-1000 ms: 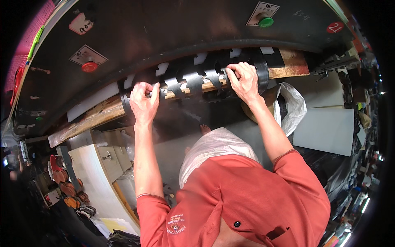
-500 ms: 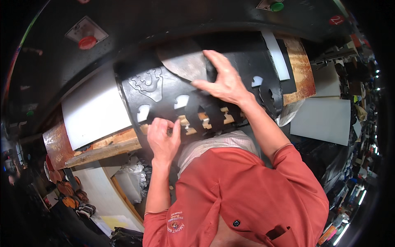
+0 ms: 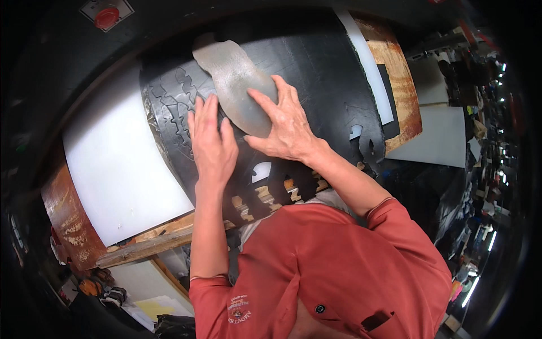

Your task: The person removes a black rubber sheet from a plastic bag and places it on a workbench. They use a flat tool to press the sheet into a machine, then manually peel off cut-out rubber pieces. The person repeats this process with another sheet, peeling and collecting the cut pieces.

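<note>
Now the right hand [image 3: 285, 127] is lying flat with its grip spread wide, pressing a grey foot-shaped metal plate [image 3: 237, 85] down onto the big black sheet [image 3: 322, 73] that is lying on the tabletop [image 3: 403, 85]. Just beside it, the left hand [image 3: 212, 144] is also lying flat with fingers stretched out, holding nothing and resting on the black sheet right at the plate's edge, near a row of cut-out shapes [image 3: 175, 116]. Left of that hand a white board [image 3: 118, 164] is lying under the sheet.
</note>
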Available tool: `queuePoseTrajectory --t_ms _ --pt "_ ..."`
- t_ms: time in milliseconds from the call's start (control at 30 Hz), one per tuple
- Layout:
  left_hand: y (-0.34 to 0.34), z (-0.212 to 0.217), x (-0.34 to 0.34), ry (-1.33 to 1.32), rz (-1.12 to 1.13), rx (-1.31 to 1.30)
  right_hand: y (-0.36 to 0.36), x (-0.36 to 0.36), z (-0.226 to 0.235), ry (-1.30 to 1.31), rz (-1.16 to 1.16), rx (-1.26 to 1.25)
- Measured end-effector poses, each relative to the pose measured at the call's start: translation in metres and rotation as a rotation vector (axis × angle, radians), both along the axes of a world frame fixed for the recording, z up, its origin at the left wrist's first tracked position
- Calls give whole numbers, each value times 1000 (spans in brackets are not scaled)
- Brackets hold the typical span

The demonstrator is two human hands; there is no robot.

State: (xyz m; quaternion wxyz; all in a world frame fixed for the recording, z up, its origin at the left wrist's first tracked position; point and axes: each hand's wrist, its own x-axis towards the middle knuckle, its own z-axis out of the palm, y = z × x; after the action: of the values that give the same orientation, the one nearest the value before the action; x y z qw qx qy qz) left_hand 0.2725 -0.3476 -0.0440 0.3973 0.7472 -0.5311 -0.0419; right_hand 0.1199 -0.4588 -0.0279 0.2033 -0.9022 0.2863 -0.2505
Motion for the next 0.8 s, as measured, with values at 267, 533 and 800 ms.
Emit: queuePoseTrajectory --t_ms 267,533,800 --pt "-3 -12 1 -218 73 16 -52 -26 33 -239 149 800" --pt "1 -10 -2 -255 85 11 -68 -92 33 -293 -98 510" --pt "4 -11 -1 -259 83 39 -57 -88 -2 -62 -145 -17"
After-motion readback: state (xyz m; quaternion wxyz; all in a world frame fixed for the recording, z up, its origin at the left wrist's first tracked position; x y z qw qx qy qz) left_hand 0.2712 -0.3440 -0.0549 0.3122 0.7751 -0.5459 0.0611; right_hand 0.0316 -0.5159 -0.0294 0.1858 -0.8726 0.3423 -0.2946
